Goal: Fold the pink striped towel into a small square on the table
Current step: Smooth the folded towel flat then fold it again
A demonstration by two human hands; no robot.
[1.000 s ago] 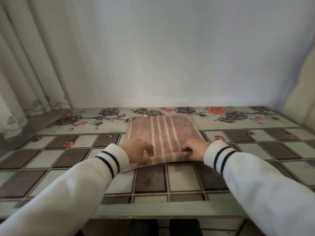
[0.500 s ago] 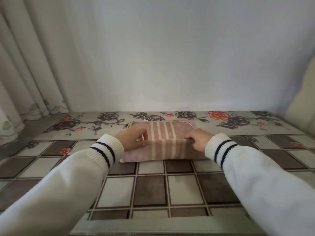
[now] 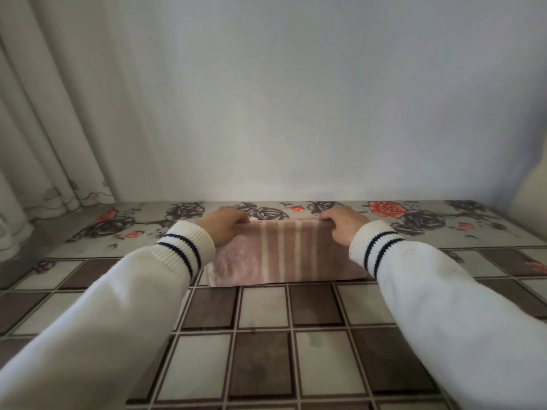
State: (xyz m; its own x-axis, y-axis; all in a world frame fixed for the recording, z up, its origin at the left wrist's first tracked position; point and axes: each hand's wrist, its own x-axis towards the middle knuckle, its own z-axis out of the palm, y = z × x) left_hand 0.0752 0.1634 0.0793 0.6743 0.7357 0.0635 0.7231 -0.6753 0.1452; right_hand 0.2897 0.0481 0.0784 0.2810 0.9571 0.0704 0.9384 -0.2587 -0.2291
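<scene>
The pink striped towel (image 3: pixel 288 254) lies folded over on the table (image 3: pixel 263 335) as a wide band, its cream stripes running toward the wall. My left hand (image 3: pixel 226 224) grips the towel's far left corner and my right hand (image 3: pixel 343 224) grips its far right corner. Both hands hold the folded layer at the far edge, fingers curled over it. The near fold line rests flat on the checked tabletop. White sleeves with dark stripes cover both wrists.
The table has a brown-and-cream checked cover with a rose border (image 3: pixel 384 209) along the wall. A plain white wall stands right behind the towel. Pale curtains (image 3: pixel 44 143) hang at the left. A cream object (image 3: pixel 532 184) shows at the right edge.
Both hands carried the towel's near edge up and away to the far edge, folding it in half. The towel now looks about half as deep as one second ago.
</scene>
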